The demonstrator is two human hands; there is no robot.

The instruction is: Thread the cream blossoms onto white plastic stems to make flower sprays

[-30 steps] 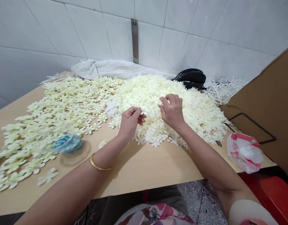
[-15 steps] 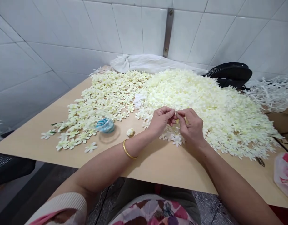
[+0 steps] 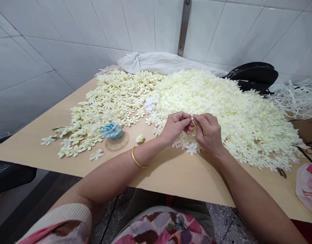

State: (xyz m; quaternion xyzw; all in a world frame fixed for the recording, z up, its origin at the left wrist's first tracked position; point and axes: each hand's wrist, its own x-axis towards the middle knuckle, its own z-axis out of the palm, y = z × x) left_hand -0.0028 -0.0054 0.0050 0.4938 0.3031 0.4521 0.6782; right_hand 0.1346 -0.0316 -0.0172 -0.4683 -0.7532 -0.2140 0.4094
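Brought together since a second ago: left hand (image 3: 177, 127) and right hand (image 3: 208, 133), apart then, nearly meeting now

Closed thumb to fingers on each hand, tips touching or nearly so, at the near side of the flower heap (image 3: 204, 91). Cannot tell for certain about anything pinched between: too small to make out. Piled across the middle and right of the surface (image 3: 171, 179), reaching back toward the far edge: the flower heap. Spread flatter to its left, toward the left edge: loose flowers (image 3: 112, 98). Just beside these, on their near side: cup (image 3: 112, 131), blue and white. Closer to the near edge: single flower (image 3: 96, 155). Between cup and left forearm (image 3: 115, 166): small cluster (image 3: 140, 138). Worn on that forearm: bangle (image 3: 135, 158). Laid along the far edge: cloth (image 3: 161, 62), with black bag (image 3: 254, 78) to the right, then white strands (image 3: 295, 98) farther right. Near the near edge, far to the right, partly out of view: plastic bag (image 3: 309, 189).
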